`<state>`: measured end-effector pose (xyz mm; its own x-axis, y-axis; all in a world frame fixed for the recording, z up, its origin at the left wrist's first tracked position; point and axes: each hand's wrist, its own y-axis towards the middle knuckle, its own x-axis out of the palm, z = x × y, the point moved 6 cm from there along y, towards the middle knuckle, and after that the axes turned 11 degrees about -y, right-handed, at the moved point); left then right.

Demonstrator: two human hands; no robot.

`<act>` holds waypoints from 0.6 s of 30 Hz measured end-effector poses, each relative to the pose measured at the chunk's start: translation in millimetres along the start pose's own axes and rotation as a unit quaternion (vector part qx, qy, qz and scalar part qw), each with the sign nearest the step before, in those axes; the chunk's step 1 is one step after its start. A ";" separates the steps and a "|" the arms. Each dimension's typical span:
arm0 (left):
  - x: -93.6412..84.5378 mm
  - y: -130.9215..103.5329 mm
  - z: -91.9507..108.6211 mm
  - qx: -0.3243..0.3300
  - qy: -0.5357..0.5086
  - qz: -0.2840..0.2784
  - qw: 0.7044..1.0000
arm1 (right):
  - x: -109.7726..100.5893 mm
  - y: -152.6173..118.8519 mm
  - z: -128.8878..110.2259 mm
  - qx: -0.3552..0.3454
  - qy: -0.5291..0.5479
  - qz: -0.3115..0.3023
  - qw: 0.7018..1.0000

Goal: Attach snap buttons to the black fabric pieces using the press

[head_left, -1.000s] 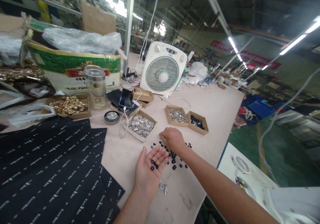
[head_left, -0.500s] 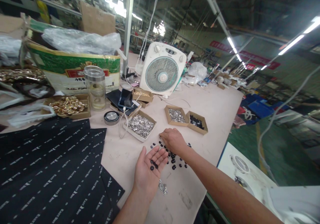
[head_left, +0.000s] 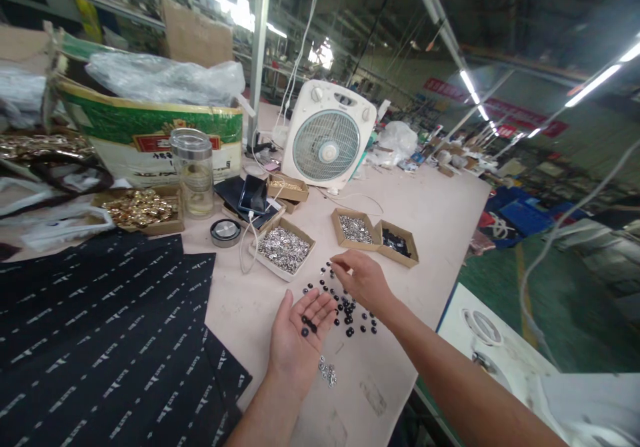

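My left hand (head_left: 296, 340) is palm up, fingers extended and slightly cupped, with several small black snap buttons (head_left: 311, 325) lying in its palm. Above the table, my right hand (head_left: 363, 277) arches over with a gap between thumb and fingers; nothing shows in that gap. Its fingertips are close to a few buttons at the far end of a scattered group of black snap buttons (head_left: 349, 308) on the table. Beside my left wrist lies a small pile of silver metal snap parts (head_left: 327, 371).
A white-rimmed box (head_left: 274, 271) of silver parts and two cardboard trays (head_left: 340, 239) stand beyond my hands. Farther back are a box fan (head_left: 327, 144), a phone (head_left: 253, 195) and a glass jar (head_left: 194, 177). Black printed fabric (head_left: 100, 340) covers the left side.
My right hand has drawn slightly right, its thumb and fingers parting from a pinch. Buttons once behind its fingertips now show. My left hand stays nearly still with the buttons.
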<state>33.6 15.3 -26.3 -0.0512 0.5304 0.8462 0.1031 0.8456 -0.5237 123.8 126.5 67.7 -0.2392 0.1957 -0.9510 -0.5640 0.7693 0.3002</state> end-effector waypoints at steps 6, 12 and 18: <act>3.0 -5.8 0.2 -0.007 -0.010 -0.012 1.000 | -18.6 -41.6 -65.9 -0.124 0.089 -0.116 0.981; 2.7 -7.5 -3.3 -0.036 0.006 -0.018 0.999 | 0.8 -54.1 -78.8 -0.145 0.025 -0.143 0.979; 2.1 -7.0 -4.9 -0.035 0.019 -0.001 0.999 | 8.7 -53.4 -84.8 -0.147 -0.014 -0.153 0.977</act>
<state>37.7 10.2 -20.4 -0.0144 0.5248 0.8511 0.1717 0.8398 -0.5150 84.8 35.6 49.7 -0.0056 0.0036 -1.0000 -0.8097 0.5869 0.0067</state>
